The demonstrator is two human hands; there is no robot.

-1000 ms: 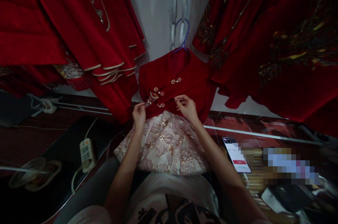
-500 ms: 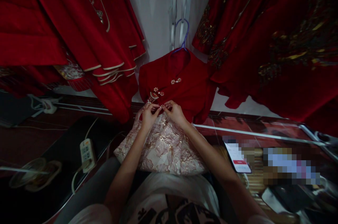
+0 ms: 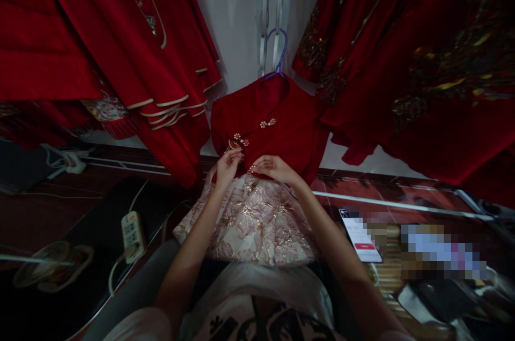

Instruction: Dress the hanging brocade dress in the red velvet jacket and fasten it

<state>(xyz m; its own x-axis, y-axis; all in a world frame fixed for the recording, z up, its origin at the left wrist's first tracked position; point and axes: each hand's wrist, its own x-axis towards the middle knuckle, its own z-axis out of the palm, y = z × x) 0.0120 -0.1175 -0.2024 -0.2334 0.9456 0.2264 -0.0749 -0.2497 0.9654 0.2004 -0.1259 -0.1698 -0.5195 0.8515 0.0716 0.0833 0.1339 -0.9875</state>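
Red dress (image 3: pixel 293 126): small, on a purple hanger (image 3: pixel 281 49), hung at centre against a white wall (image 3: pixel 237 8). Pale brocade skirt (image 3: pixel 249 223) below the bodice, hem spread down to the wearer's lap.

Left hand (image 3: pixel 227 167): fingers curled and closed on the bodice front, just under a tasselled brooch (image 3: pixel 235 143).

Right hand (image 3: pixel 276 167): palm down, fingertips pinched together on the bodice hem at a lower pearl clasp, touching distance from the left hand. Second pearl clasp (image 3: pixel 267 123) higher, untouched.

Edges and room: gold-trimmed red garments (image 3: pixel 100 35) just beside the dress's left shoulder; embroidered red garments (image 3: pixel 402 62) against its right sleeve; only a narrow strip of wall open above.

Table (image 3: pixel 96 244): power strip (image 3: pixel 132 234) near the left forearm, phone (image 3: pixel 360 242) beside the right forearm.

Writing: phone screen lit, text too small to read.
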